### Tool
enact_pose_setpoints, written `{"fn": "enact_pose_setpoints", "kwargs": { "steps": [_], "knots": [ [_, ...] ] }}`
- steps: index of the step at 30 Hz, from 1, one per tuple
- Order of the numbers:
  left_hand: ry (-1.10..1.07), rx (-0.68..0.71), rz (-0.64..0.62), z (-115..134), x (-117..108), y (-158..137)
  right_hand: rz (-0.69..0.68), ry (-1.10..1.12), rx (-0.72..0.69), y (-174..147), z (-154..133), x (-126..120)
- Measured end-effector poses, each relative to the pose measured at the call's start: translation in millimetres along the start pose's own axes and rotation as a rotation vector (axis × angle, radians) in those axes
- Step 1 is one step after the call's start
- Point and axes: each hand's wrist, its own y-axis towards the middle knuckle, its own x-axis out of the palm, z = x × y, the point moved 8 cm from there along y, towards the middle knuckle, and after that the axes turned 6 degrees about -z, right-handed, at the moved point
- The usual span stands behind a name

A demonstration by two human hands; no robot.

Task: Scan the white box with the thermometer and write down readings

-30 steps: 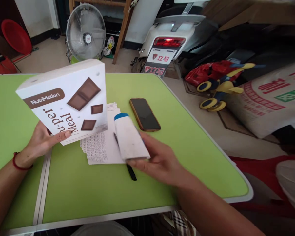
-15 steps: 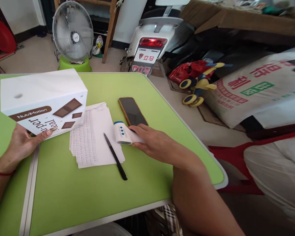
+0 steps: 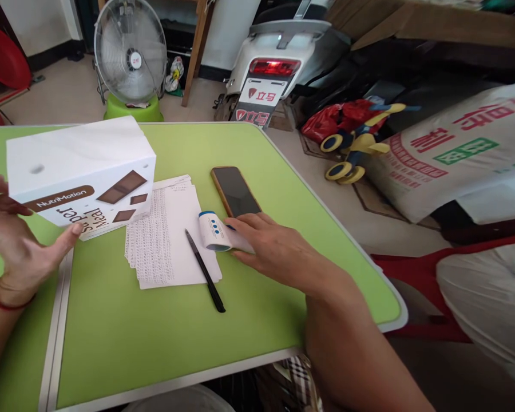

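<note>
A white NutriMotion box (image 3: 83, 157) sits on the green table at the left, its front printed with brown chocolate pieces. My left hand (image 3: 21, 240) is beside its near left corner, fingers spread and thumb close to the lower edge; whether the thumb touches cannot be made out. My right hand (image 3: 278, 249) has its fingers around the handle of a white infrared thermometer (image 3: 214, 232) with a blue end, low over the table. Written sheets of paper (image 3: 167, 240) lie between the hands, with a black pen (image 3: 205, 272) across them. Just beyond the thermometer is a phone (image 3: 236, 191) in a brown case.
The green table (image 3: 154, 343) has a seam on the left and a pale rim. Beyond it stand a fan (image 3: 131, 54) on a green stool and a white scooter (image 3: 274, 63). To the right are a yellow-blue toy trike (image 3: 352, 154), a large printed sack (image 3: 450, 154) and a red chair (image 3: 412, 263).
My left hand has loosened from the box and its fingers have spread upward. My right hand keeps its place on the thermometer. The view has shifted slightly.
</note>
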Motion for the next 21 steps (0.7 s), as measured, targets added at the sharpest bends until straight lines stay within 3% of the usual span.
{"fn": "enact_pose_setpoints", "kwargs": {
  "steps": [1, 3, 4, 5, 7, 9, 12, 16, 21],
  "knots": [
    [0.080, 0.148, 0.161, 14, -12, -4, 0.055, 0.017, -0.015, -2, -2, -6],
    [0.219, 0.471, 0.354, 45, -21, -19, 0.141, 0.076, -0.015, -7, -7, -16],
    [0.253, 0.640, 0.356, 61, -17, -29, 0.159, 0.120, -0.005, -8, -10, -19],
    [0.260, 0.714, 0.336, 71, -12, -36, 0.154, 0.168, 0.003, -9, -14, -20],
    [0.220, 0.694, 0.183, 83, 1, -40, 0.076, 0.249, -0.018, -7, -26, -15],
    [0.178, 0.672, -0.232, 92, 35, -45, -0.027, 0.246, -0.059, -4, -41, -6],
    [0.113, 0.627, -0.680, 91, 74, -60, -0.128, 0.140, -0.058, 1, -56, 7],
    [0.165, 0.602, -0.875, 74, 96, -68, -0.162, 0.076, -0.061, 5, -68, 13],
    [0.218, 0.612, -0.901, 64, 101, -70, -0.125, 0.058, -0.111, 5, -71, 16]
  ]
}}
